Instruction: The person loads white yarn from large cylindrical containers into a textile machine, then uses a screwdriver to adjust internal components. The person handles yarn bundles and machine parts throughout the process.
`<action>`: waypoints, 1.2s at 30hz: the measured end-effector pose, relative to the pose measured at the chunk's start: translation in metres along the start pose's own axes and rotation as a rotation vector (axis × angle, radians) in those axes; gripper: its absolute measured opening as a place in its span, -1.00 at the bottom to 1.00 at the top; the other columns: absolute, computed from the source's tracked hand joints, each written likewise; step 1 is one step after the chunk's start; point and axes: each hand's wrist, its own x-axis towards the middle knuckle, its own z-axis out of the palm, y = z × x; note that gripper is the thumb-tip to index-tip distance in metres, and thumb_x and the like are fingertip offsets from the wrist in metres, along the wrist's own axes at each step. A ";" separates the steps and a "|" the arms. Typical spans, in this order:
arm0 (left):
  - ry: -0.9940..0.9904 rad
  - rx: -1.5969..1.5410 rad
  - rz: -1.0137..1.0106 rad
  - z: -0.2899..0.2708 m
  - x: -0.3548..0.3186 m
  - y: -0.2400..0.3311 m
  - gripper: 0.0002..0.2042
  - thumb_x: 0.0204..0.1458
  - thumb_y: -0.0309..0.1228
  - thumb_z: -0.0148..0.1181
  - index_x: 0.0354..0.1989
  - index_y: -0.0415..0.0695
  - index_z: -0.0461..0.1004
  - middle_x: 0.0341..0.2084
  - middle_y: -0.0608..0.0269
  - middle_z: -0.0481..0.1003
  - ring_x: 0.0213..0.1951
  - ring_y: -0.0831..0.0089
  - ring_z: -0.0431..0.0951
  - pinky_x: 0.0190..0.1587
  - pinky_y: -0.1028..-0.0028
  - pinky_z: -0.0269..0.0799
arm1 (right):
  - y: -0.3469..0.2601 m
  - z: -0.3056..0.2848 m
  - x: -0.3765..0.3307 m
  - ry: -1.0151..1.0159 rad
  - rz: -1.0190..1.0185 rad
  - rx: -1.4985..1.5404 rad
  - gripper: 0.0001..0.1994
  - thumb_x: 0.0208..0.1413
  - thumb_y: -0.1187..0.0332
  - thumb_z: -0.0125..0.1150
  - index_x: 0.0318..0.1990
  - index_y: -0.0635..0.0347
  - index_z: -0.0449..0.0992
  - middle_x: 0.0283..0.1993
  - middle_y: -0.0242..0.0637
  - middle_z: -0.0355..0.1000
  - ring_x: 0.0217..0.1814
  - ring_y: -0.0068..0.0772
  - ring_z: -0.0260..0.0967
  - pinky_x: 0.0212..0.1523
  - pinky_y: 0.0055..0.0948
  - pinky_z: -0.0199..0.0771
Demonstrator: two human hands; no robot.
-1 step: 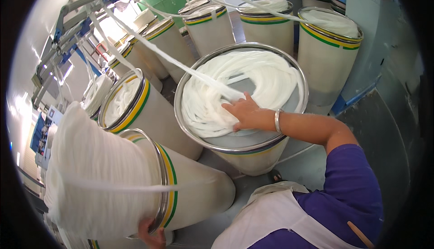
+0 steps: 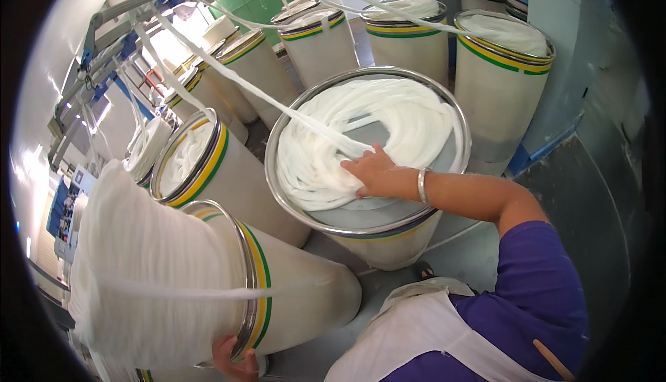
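A round sliver can (image 2: 461, 132) with a metal rim stands in front of me, holding coiled white sliver (image 2: 416, 115). My right hand (image 2: 378, 172), with a bangle at its wrist, reaches over this coil. Its fingers close on a sliver strand (image 2: 260, 94) that slopes down from the upper left. At lower left, a second can (image 2: 298, 299) leans far over, with a tall, bulging stack of sliver (image 2: 152, 264) out of its mouth. My left hand (image 2: 234, 360) grips the lower rim of that can; part of the hand is hidden. A loose strand (image 2: 208, 292) crosses the leaning can's rim.
Another full can (image 2: 201, 156) stands left of the middle one. More cans (image 2: 319, 45) stand behind, with two (image 2: 503, 83) at the right by a pale machine panel (image 2: 555, 42). Overhead, a metal frame (image 2: 125, 14) carries strands. A dark curved surface (image 2: 576, 208) lies at right.
Both hands keep their places. The loose strand across the leaning can sits very slightly lower, and the whole view has shifted a little.
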 end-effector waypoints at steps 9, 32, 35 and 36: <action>-0.651 -0.285 0.458 0.180 0.130 0.145 -0.53 -0.01 -0.28 0.26 0.07 -0.23 0.41 -0.06 -0.12 0.48 0.01 -0.08 0.46 0.09 0.18 0.33 | 0.041 -0.043 0.033 0.155 -0.167 0.472 -0.51 -0.21 0.32 0.26 0.00 0.13 0.48 -0.14 0.00 0.50 -0.04 -0.01 0.45 -0.02 -0.18 0.40; -0.778 -0.155 -0.071 0.220 0.337 0.183 -0.38 -0.01 -0.08 0.29 0.18 -0.15 0.33 0.04 0.02 0.42 0.04 0.19 0.40 0.13 0.31 0.30 | 0.104 -0.173 0.039 0.485 -0.744 0.409 -0.50 0.15 0.20 0.22 0.23 0.08 0.32 0.23 -0.28 0.32 0.30 -0.36 0.21 0.34 -0.34 0.12; -0.752 -0.059 0.106 0.179 0.359 0.167 -0.17 -0.05 0.06 0.27 0.32 -0.16 0.13 0.30 -0.12 0.12 0.34 0.08 0.06 0.36 0.34 -0.07 | 0.051 -0.218 0.029 0.437 -0.593 0.669 -0.42 -0.04 0.29 0.41 0.18 0.11 0.38 0.18 -0.22 0.36 0.27 -0.31 0.25 0.30 -0.38 0.16; -0.724 0.044 0.172 0.165 0.368 0.160 -0.12 -0.06 0.09 0.26 0.35 -0.18 0.07 0.35 -0.12 0.02 0.39 0.07 -0.07 0.40 0.35 -0.19 | 0.034 -0.234 0.027 0.449 -0.476 0.574 -0.42 -0.07 0.31 0.42 0.17 0.13 0.39 0.17 -0.22 0.37 0.25 -0.30 0.26 0.29 -0.39 0.18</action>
